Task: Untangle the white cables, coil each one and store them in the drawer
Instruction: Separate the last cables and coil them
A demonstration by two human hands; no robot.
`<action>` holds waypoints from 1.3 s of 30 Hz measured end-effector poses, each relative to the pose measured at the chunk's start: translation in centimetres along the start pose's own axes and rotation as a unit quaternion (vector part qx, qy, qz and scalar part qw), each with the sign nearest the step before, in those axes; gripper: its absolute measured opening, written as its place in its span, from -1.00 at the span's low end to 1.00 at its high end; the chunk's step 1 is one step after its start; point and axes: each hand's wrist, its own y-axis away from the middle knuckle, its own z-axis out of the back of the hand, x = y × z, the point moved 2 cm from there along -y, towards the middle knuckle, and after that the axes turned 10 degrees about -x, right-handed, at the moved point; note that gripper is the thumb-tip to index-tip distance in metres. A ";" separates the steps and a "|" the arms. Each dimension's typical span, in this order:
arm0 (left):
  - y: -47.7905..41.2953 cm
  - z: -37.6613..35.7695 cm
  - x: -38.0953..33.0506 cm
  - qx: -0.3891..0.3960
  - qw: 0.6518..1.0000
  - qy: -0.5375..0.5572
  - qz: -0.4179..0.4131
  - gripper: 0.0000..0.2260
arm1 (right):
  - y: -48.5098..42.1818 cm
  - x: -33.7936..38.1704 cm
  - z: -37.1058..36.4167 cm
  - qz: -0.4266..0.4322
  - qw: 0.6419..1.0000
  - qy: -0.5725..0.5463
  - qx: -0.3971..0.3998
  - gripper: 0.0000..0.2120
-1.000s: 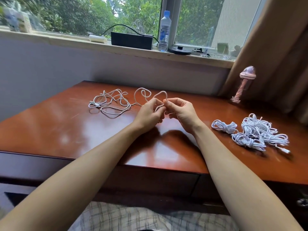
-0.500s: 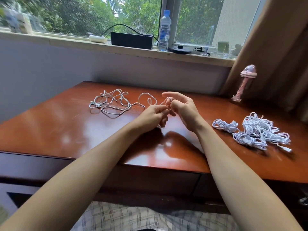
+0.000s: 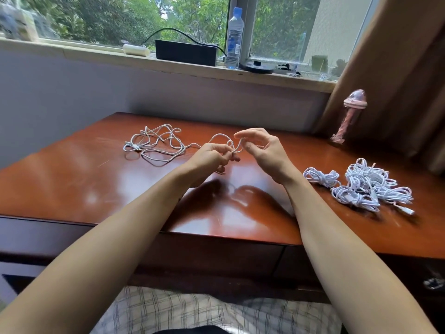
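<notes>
A loose white cable [image 3: 156, 145] lies tangled on the red-brown desk [image 3: 72, 184], left of centre. One end of it runs right to my hands. My left hand [image 3: 212, 156] grips that end in curled fingers, just above the desk. A short loop [image 3: 222, 136] rises behind it. From there a taut strand goes up between the thumb and forefinger of my right hand [image 3: 262, 150], whose other fingers are spread and curved. At the right lie several coiled white cables [image 3: 361, 186] in a pile. The drawer fronts [image 3: 216, 256] below the desk edge are closed.
A pink lidded bottle [image 3: 349, 116] stands at the desk's back right by the curtain [image 3: 397, 68]. The windowsill holds a black box [image 3: 185, 53], a water bottle [image 3: 233, 39] and small items. My lap in checked cloth [image 3: 192, 312] is below the desk.
My hands have drawn slightly apart. The right hand's fingers went from a tight pinch to spread and curved. The raised loops behind my hands have dropped to one small loop.
</notes>
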 end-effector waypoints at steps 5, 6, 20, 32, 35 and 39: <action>0.1 0.2 -0.6 -0.035 0.999 -0.002 -0.007 -0.79 | -0.3 0.0 -0.3 -0.010 0.996 -0.089 0.002 -0.82; 0.0 0.3 -0.7 -0.046 0.999 0.020 -0.005 -0.79 | -0.3 0.0 -0.4 -0.016 0.994 -0.107 -0.007 -0.82; 1.5 -0.4 -2.3 0.090 0.985 0.141 0.037 -0.66 | 0.0 -0.3 -1.2 -0.060 0.996 -0.065 -0.031 -0.87; -0.3 0.6 -2.1 -0.035 0.947 0.319 0.034 -0.62 | 0.7 -0.9 -2.3 -0.049 0.997 0.035 0.049 -0.91; -0.3 0.6 -2.3 -0.060 0.941 0.331 0.030 -0.68 | 0.8 -0.6 -2.4 -0.015 0.992 0.112 0.047 -0.93; -0.3 0.9 -2.5 -0.094 0.937 0.337 0.017 -0.72 | 0.4 -0.2 -2.6 0.041 0.983 0.175 0.039 -0.91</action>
